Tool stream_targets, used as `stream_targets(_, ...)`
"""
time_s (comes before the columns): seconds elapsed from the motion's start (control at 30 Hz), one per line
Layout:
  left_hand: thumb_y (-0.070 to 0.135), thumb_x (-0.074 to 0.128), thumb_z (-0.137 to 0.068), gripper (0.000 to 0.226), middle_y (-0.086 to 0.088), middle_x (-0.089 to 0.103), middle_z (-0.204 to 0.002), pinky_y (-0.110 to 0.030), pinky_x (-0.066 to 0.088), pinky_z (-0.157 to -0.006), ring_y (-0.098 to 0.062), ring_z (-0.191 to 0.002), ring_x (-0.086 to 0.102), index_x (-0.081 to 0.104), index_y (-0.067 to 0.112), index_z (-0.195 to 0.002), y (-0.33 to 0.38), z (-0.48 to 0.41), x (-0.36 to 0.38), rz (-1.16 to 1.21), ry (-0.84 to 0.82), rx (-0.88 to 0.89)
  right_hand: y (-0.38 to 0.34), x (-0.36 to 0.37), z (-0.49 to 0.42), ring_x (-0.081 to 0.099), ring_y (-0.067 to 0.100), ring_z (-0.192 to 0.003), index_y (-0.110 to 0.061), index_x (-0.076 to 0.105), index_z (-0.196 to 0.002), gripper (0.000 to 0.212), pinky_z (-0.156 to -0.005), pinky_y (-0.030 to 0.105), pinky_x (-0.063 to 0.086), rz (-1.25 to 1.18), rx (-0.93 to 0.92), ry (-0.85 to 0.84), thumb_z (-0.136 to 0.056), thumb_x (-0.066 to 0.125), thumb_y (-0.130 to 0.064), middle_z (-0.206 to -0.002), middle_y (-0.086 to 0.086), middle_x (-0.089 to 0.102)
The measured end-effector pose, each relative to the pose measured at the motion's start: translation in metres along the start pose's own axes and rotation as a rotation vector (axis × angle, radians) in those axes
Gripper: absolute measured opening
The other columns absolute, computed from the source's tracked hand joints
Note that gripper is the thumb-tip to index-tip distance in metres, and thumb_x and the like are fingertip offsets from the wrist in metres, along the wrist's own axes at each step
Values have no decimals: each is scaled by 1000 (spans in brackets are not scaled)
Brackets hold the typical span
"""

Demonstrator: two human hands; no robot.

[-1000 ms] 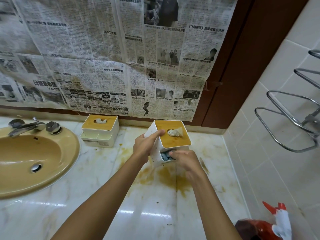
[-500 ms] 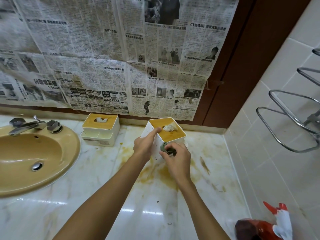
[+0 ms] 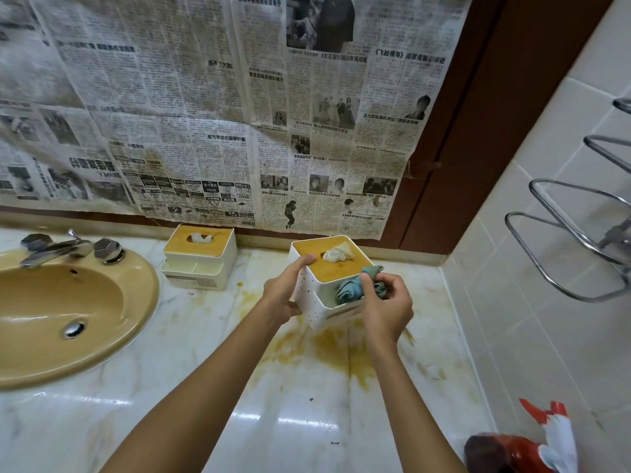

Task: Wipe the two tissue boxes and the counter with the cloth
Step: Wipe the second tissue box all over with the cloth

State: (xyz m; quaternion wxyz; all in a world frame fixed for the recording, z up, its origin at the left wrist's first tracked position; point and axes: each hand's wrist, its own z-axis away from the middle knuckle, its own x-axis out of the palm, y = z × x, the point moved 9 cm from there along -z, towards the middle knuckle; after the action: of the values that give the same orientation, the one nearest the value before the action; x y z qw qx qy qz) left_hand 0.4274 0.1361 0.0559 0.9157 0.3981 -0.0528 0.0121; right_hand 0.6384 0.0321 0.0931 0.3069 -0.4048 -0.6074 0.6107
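Right of the sink (image 3: 146,295), a left hand (image 3: 281,295) grips a tilted tissue box (image 3: 316,303), a tissue (image 3: 336,254) poking from its top; the right hand (image 3: 386,308), fingers pinching, holds a cloth (image 3: 350,290) in its front tray.

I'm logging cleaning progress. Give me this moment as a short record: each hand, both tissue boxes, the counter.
left hand: grips the held tissue box by its left side
right hand: pinches the cloth, bunched in that box's front tray
second tissue box: stands on the counter by the wall, beside the sink
counter: yellow-orange stains below the held box
spray bottle: near right corner
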Motion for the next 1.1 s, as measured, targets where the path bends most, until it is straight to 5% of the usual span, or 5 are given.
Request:
stream_targets(0.17, 59, 94, -48, 105, -12, 61, -131, -49, 66, -72, -32, -102, 71, 57, 20, -138, 3, -10, -9, 29, -30, -17, -15, -24, -2, 65, 8, -81, -26, 59, -85, 17, -65, 14, 52, -189, 11, 107, -88, 76, -25, -88, -5, 67)
stream_targets(0.33, 54, 85, -72, 69, -12, 64, -118, -48, 63, -83, -29, -106, 69, 62, 16, -125, 6, 2, -9, 85, -72, -64, -21, -25, 0, 58, -3, -78, -18, 52, -96, 16, -66, 17, 50, -212, -80, 76, -96, 67, -24, -91, -7, 58)
stream_targets(0.73, 52, 95, -56, 98, -22, 68, -121, -59, 64, -68, -44, -96, 75, 56, -4, -127, -11, 5, 12, 278, -189, -307, -66, 32, 65, 51, 27, -94, -19, 62, -107, 18, -84, 38, 42, 461, -1222, -189, -91, 69, -16, -101, 6, 66)
stream_targets(0.93, 48, 96, -55, 100, -24, 66, -124, -61, 63, -66, -47, -96, 74, 53, -5, -128, -3, 11, 22, 335, -231, -328, -64, -3, -2, 50, 30, -91, -11, 64, -107, 14, -81, 43, 44, 342, -789, 164, -96, 65, -18, -98, 11, 58)
stream_targets(1.1, 51, 96, -54, 101, -19, 63, -116, -58, 63, -64, -46, -93, 75, 57, -6, -126, 4, 16, 35, 320, -221, -289, -77, 12, 25, 52, 33, -92, -11, 66, -111, 16, -84, 42, 43, 346, -938, 77, -95, 67, -11, -99, 13, 58)
